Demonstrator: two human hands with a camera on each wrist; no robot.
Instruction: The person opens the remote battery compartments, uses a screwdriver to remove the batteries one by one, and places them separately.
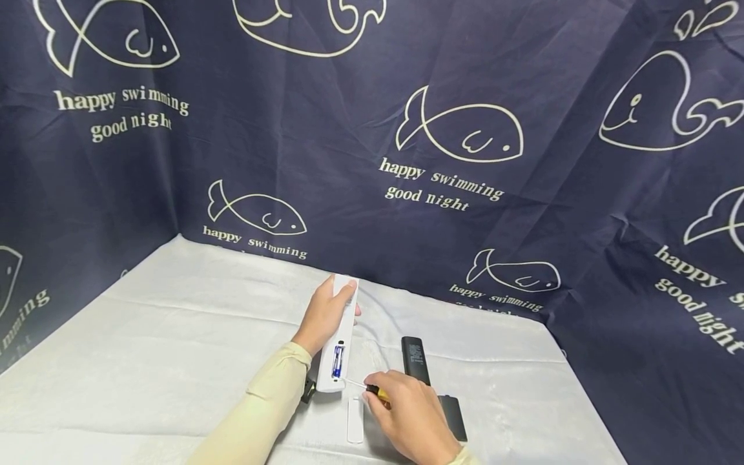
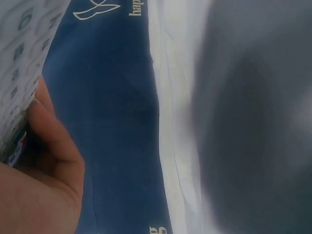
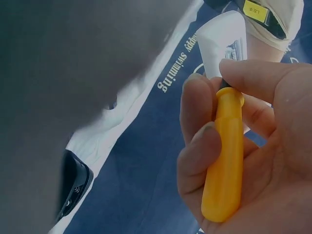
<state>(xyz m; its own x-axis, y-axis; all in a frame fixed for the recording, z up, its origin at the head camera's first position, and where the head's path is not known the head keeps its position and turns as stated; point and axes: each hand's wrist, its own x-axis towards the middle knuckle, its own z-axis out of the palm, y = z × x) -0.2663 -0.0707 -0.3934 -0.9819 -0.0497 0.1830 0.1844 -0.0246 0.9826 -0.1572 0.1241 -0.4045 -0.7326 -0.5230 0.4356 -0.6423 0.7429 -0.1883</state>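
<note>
My left hand (image 1: 322, 313) grips the far end of a white remote control (image 1: 346, 323), its thumb lying along the back. The remote is tilted, its back toward me and its battery compartment uncovered at the near end. Inside lies a blue battery (image 1: 337, 361); whether a second one sits beside it I cannot tell. Rows of keys show on the remote's front (image 2: 22, 53) in the left wrist view. My right hand (image 1: 409, 413) holds a screwdriver by its yellow handle (image 3: 226, 161). The screwdriver's thin shaft (image 1: 354, 384) points at the compartment's near end; contact is unclear.
On the white-covered table (image 1: 174, 361) a white battery cover (image 1: 355, 423) lies below the remote. A black remote control (image 1: 414, 358) lies to the right, with a flat dark object (image 1: 453, 416) partly behind my right hand. A dark blue printed curtain (image 1: 349, 161) stands behind the table.
</note>
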